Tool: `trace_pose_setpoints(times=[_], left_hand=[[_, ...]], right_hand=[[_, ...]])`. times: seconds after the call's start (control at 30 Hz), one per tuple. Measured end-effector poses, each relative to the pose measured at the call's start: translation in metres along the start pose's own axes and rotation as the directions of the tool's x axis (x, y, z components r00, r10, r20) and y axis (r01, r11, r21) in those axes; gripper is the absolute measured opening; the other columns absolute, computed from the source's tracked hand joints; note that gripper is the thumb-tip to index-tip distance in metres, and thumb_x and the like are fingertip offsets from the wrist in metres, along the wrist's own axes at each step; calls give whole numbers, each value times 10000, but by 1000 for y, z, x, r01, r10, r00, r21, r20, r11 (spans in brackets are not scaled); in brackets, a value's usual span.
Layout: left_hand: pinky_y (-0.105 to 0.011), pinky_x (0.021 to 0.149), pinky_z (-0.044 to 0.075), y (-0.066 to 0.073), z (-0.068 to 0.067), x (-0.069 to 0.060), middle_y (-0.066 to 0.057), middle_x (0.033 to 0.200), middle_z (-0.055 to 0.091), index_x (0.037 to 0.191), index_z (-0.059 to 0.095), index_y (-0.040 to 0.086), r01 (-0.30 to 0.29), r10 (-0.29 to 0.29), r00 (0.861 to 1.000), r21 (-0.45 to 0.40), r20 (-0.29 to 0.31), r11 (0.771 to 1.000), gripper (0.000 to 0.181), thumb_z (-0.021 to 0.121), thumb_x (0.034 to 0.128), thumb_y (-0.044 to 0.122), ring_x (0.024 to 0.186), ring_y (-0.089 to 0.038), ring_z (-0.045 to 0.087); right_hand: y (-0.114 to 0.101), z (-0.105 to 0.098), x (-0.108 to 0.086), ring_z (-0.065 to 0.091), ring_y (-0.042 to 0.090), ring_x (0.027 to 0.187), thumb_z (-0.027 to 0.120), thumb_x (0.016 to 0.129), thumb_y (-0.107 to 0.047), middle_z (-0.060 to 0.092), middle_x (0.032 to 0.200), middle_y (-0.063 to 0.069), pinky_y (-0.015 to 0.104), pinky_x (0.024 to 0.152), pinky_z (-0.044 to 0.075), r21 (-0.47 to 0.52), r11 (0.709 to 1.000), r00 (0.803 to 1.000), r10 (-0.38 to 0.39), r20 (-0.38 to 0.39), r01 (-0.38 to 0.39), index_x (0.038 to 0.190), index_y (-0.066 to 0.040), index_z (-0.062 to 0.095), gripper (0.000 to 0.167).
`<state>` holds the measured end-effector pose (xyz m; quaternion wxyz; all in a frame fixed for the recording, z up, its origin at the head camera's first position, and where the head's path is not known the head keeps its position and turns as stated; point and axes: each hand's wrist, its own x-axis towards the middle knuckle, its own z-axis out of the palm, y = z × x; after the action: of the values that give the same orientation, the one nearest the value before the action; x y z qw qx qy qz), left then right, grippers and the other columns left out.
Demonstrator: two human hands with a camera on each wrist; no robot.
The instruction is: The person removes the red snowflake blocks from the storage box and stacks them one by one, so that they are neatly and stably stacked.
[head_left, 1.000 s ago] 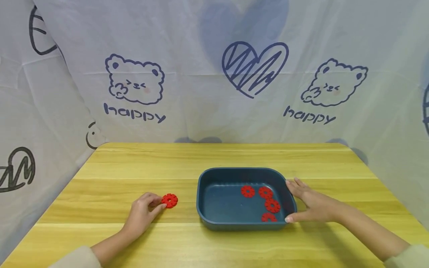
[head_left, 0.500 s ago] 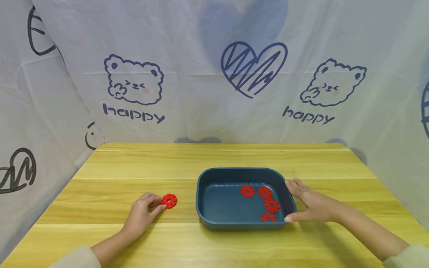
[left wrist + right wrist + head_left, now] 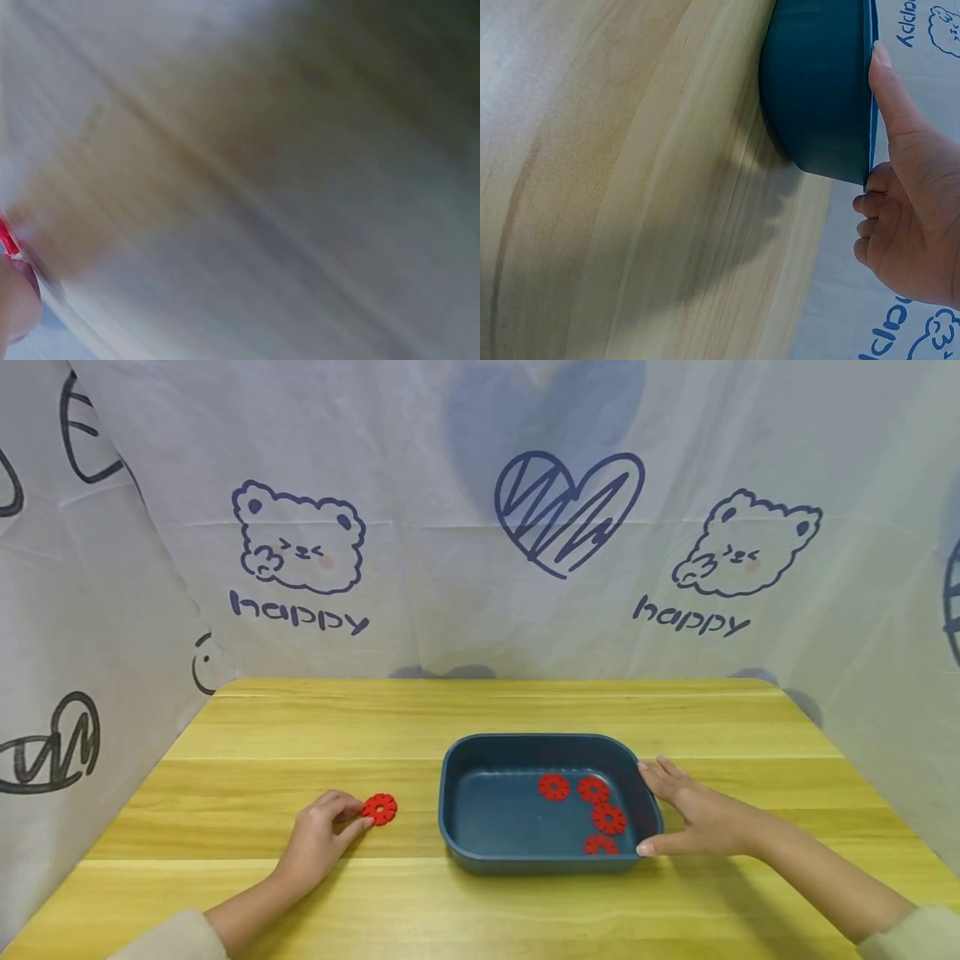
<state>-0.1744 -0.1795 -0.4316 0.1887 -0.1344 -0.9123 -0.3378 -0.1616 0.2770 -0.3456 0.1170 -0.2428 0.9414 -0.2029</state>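
In the head view, my left hand (image 3: 318, 837) pinches a red snowflake-shaped building disc (image 3: 389, 811) by its near left edge, between thumb and fingers, at the tabletop. A bit of that red disc (image 3: 7, 237) shows at the left edge of the left wrist view beside a fingertip (image 3: 22, 300). My right hand (image 3: 697, 817) holds the right end of a dark blue plastic box (image 3: 540, 864), thumb at the front corner and fingers farther back on the rim. Several red discs (image 3: 554, 787) lie inside, toward its right; the front wall partly hides one.
The box stands on a wood-grain table (image 3: 322, 727), right of the held disc. A white cloth (image 3: 435, 577) with bear and heart drawings hangs behind the table and along its sides. The right wrist view shows the box's outer wall (image 3: 817, 90) and the hand's shadow.
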Motion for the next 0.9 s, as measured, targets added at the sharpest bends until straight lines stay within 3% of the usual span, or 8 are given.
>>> trace_pose_setpoints(times=[0.6,0.9], left_hand=[[-258,648,556,1,-1,0,-76,845,651,870,687,-26,-3,3,1000,-20,-3,1000,153,748,743,35,755,-200,642],[-334,682,563,3,-7,3,-151,892,663,913,675,-67,-32,30,997,-17,-75,999,182,729,757,10,785,-253,649]], right_hand=[[0,1,0,51,552,1347,688,752,-531,140,1491,320,694,1023,174,16,1000,1000,2,6,-2,1417,130,186,1063],[0,2,0,51,548,1349,685,749,-542,140,1491,321,691,1027,171,8,1000,1000,7,4,-7,1416,129,190,1068]])
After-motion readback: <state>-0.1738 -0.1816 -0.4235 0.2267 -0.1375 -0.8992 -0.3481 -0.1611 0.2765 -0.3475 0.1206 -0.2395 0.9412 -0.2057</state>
